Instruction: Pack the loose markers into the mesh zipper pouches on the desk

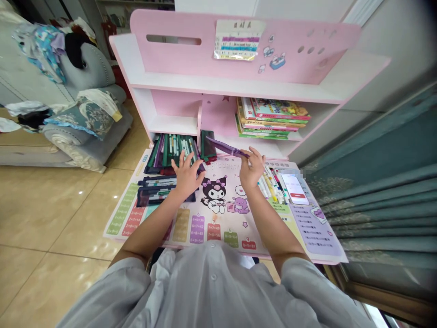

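Right hand pinching purple pouch, left hand spread open, just beside dark zip pencil cases

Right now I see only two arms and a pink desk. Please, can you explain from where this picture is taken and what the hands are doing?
This picture comes from a camera worn on a person's head, looking forward and down, so the arms enter from the bottom. The right hand holds a flat purple pouch by one end. The left hand is open above dark green pen-filled cases. Below lies a printed multiplication-table mat on a pink-and-white shelved desk, with loose coloured markers and a smartphone.
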`<action>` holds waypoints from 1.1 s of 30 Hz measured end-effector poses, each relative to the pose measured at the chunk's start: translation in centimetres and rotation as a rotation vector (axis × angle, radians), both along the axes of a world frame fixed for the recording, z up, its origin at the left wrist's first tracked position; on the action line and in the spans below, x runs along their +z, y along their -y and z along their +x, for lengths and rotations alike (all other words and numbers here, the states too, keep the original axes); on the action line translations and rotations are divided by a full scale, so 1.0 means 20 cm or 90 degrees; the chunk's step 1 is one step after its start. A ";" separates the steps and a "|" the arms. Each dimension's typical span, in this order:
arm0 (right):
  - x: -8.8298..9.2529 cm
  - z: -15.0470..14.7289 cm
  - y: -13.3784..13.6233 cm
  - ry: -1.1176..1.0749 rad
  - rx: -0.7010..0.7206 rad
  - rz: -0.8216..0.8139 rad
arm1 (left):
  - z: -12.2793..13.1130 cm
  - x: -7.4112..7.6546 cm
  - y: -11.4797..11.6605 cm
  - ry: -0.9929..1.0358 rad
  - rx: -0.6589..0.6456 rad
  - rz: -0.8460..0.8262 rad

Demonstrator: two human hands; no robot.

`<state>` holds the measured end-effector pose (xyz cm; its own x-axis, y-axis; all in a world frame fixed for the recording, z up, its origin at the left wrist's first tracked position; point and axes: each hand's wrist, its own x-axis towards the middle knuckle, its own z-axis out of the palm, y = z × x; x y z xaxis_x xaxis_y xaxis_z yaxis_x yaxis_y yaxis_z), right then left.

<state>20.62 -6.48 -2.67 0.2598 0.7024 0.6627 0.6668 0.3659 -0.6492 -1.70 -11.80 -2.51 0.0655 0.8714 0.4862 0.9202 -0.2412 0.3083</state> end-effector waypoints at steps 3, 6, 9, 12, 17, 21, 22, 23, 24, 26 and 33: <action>0.02 0.10 0.09 -0.148 0.063 0.048 | 0.01 0.04 0.02 0.029 0.005 0.015; 0.00 0.18 0.14 -0.247 0.156 0.046 | 0.01 0.10 0.06 0.049 0.017 0.042; -0.05 0.20 0.17 -0.318 0.264 -0.022 | 0.02 0.14 0.10 0.019 -0.014 0.055; -0.11 0.19 0.20 -0.358 0.351 -0.110 | 0.03 0.13 0.15 -0.028 -0.111 0.040; -0.12 0.21 0.26 -0.270 0.459 -0.293 | 0.06 0.10 0.21 -0.058 -0.249 -0.018; -0.10 0.31 0.27 -0.211 0.532 -0.330 | 0.11 0.13 0.25 -0.059 -0.291 -0.089; -0.09 0.34 0.27 -0.212 0.538 -0.327 | 0.13 0.13 0.25 -0.057 -0.298 -0.096; -0.09 0.36 0.27 -0.212 0.542 -0.323 | 0.15 0.12 0.25 -0.053 -0.304 -0.098; -0.09 0.39 0.26 -0.210 0.543 -0.317 | 0.16 0.12 0.25 -0.051 -0.311 -0.097; -0.10 0.42 0.26 -0.191 0.547 -0.303 | 0.20 0.09 0.24 -0.054 -0.324 -0.094; -0.15 0.45 0.27 -0.042 0.509 -0.343 | 0.23 -0.01 0.18 -0.099 -0.307 -0.138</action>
